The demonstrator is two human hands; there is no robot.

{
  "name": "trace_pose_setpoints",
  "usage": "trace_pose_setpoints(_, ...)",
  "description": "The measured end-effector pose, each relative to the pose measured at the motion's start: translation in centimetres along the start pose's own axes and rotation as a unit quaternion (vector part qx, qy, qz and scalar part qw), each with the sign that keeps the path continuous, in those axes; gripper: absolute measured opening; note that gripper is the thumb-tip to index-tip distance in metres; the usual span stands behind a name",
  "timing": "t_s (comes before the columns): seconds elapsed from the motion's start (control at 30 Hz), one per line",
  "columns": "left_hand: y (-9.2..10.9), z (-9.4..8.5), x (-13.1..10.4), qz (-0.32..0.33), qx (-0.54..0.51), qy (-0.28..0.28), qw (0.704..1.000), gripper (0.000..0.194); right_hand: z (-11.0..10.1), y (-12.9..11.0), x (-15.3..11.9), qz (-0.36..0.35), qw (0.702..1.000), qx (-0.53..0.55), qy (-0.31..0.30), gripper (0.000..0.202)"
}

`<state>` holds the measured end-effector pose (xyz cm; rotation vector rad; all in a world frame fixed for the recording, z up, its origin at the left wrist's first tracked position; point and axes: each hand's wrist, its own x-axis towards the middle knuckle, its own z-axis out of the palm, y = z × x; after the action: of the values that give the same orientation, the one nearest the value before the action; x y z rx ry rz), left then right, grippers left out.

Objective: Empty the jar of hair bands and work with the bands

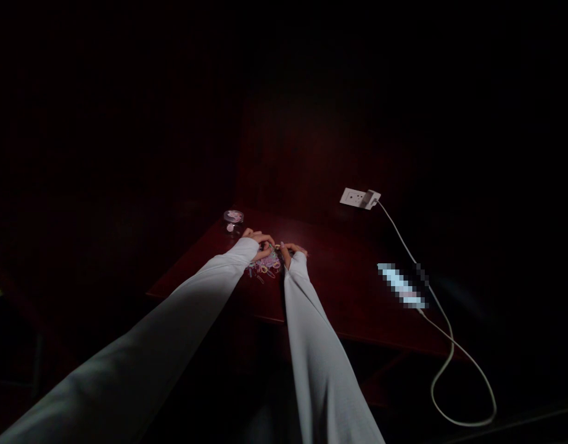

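Several small coloured bands (267, 265), pink, purple and yellow, lie in a loose pile on the dark red table (348, 296). Over the left side of the pile is my left hand (259, 240), its fingers bent toward the centre. My right hand (292, 250) is at the pile's right edge, thumb and fingers closed together. Between the fingertips of both hands a small yellowish band shows, apparently held by both. A round clear container (233, 222) with a pink and white pattern on its lid stands just behind my left hand.
On the right, a lit, pixelated device (401, 285) lies with a white cable (451, 336) attached. The cable loops past the table edge and up to a charger in a white wall socket (353, 197). The surroundings are very dark.
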<state>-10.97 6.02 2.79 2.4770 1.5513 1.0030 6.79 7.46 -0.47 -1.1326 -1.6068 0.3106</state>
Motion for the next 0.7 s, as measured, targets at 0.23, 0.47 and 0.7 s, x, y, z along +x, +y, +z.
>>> trace_pose_setpoints(0.23,-0.08,0.01,0.04,-0.004,0.0,0.006,1.0,0.017,-0.03,0.06,0.05,0.006,1.0,0.001,-0.008,0.046)
trace_pose_setpoints(0.47,-0.39,0.29,0.23,0.002,0.003,0.008,1.0,0.016,0.05,0.2,0.03,0.005,1.0,0.0,-0.012,0.046)
trace_pose_setpoints(0.7,-0.78,0.58,0.3,0.009,0.006,0.018,1.0,0.015,0.15,0.28,0.07,0.006,1.0,0.004,-0.017,0.048)
